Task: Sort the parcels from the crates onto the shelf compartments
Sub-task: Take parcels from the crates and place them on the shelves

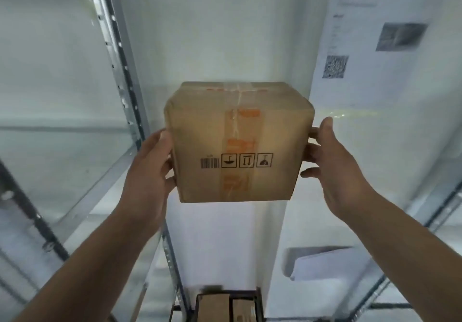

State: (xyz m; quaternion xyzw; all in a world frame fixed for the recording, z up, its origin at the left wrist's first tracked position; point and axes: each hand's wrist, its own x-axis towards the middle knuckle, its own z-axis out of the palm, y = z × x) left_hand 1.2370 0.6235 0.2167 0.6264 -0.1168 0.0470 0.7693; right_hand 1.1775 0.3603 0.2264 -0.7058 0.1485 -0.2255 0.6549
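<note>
A brown cardboard parcel (237, 144) with orange-printed tape and black handling symbols hangs in the air at the centre of the head view. My left hand (147, 171) presses its left side. My right hand (330, 161) presses its right side, fingers spread along the edge. The parcel is held between both palms in front of a white wall. Far below, a dark crate (258, 301) holds two more brown parcels (213, 308).
Grey metal shelf uprights (117, 54) and a shelf frame (95, 196) stand at the left. Another shelf frame (430, 219) runs along the right. A paper sheet with a QR code (335, 66) hangs on the right wall. A white packet (322, 264) lies lower right.
</note>
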